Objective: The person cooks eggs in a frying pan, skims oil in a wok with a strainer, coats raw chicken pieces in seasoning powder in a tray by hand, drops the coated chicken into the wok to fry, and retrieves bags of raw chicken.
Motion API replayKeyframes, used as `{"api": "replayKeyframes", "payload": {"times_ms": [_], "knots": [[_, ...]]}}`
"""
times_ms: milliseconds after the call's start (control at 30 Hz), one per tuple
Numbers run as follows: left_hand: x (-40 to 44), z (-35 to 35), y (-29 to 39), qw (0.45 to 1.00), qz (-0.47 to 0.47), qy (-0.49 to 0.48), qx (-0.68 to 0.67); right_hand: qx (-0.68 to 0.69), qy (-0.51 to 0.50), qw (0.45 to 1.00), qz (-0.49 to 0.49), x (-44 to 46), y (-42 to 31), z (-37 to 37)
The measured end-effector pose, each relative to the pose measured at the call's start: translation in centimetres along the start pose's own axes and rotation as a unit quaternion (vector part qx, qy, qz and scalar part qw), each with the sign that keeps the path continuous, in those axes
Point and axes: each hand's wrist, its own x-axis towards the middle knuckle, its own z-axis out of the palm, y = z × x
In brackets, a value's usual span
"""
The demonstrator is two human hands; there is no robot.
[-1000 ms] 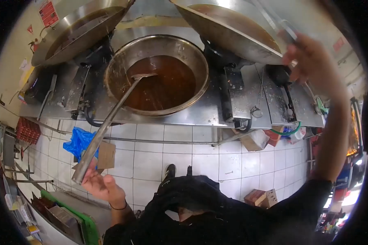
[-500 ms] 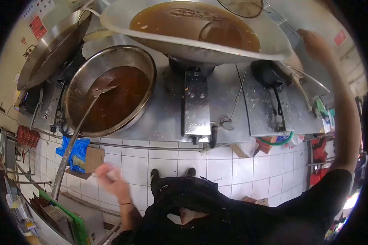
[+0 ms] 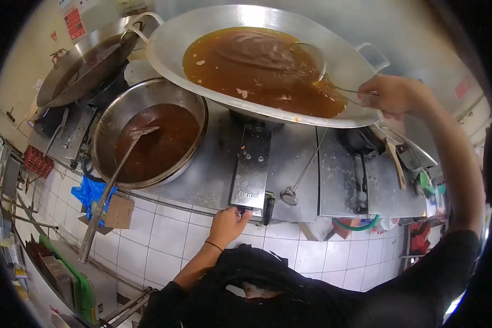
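Note:
My right hand [image 3: 393,97] is closed round the handle of a wire strainer [image 3: 311,60], whose round head dips into brown liquid [image 3: 246,54] at the right side of a large wok [image 3: 167,49]. Bits float on that liquid. At the front end of a metal stove burner unit [image 3: 251,169], my left hand [image 3: 229,225] has its fingertips on a small dark knob, largely hidden by them. Left of the burner, a steel bowl [image 3: 105,123] holds dark reddish-brown liquid, with a long-handled ladle [image 3: 115,172] leaning over its rim.
Another wok [image 3: 52,93] with dark liquid stands at the back left. A small ladle [image 3: 290,195] lies on the steel counter [image 3: 295,158], near a black pan [image 3: 355,139]. Below are a blue bag [image 3: 90,194], a cardboard box [image 3: 120,214] and a green hose [image 3: 361,225].
The strainer has gone down from above the wok into its liquid. My left hand has moved right and up to the burner's front. The view has shifted, showing more of the large wok.

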Motion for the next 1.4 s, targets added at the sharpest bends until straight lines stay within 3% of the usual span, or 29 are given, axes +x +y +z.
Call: {"api": "replayKeyframes", "payload": {"times_ms": [133, 167, 300, 400, 433, 533, 700, 800, 967, 1067, 1133, 1300, 1400], "knots": [[0.0, 1.0, -0.5, 0.999, 0.027, 0.011, -0.019, 0.076, -0.014, 0.994, -0.071, 1.1, -1.6, 0.4], [0.0, 1.5, -0.6, 0.999, 0.029, 0.002, 0.038, 0.096, -0.019, 0.991, -0.089, 1.2, -2.0, 0.5], [-0.5, 2.6, -0.6, 0.998, 0.037, 0.022, 0.052, 0.168, -0.042, 0.976, -0.131, -0.3, -4.3, 0.7], [-0.6, 4.2, -1.6, 0.984, -0.043, 0.022, -0.172, 0.255, -0.077, 0.952, -0.150, -0.7, -4.9, 1.4], [-0.4, 5.2, -2.4, 0.987, -0.013, 0.050, -0.154, 0.289, -0.092, 0.940, -0.158, -0.7, -4.9, 1.7], [-0.9, 5.4, -2.0, 0.867, -0.154, -0.027, -0.474, 0.334, -0.080, 0.925, -0.161, -1.9, -5.6, 2.4], [-0.7, 6.7, -3.8, 0.645, -0.176, -0.114, -0.735, 0.375, -0.085, 0.911, -0.152, -3.7, -6.2, 3.1], [-0.7, 6.4, -3.9, 0.640, -0.191, -0.130, -0.733, 0.404, -0.082, 0.900, -0.143, -4.6, -6.6, 3.8], [-0.9, 4.8, -4.5, 0.688, -0.196, -0.203, -0.668, 0.455, -0.041, 0.877, -0.147, -7.1, -9.4, 5.4], [-2.3, 3.0, -5.1, 0.700, -0.169, -0.205, -0.663, 0.473, 0.003, 0.867, -0.157, -8.1, -11.5, 5.9], [-3.1, 2.1, -6.5, 0.735, -0.157, -0.202, -0.628, 0.468, 0.037, 0.866, -0.171, -8.5, -12.8, 6.1], [-6.9, -1.4, -11.4, 0.793, -0.132, -0.171, -0.570, 0.291, 0.137, 0.926, -0.197, -9.2, -18.3, 6.8], [-10.5, -4.5, -15.1, 0.819, -0.114, -0.118, -0.549, 0.087, 0.309, 0.899, -0.299, -6.4, -20.3, 8.9]]}}
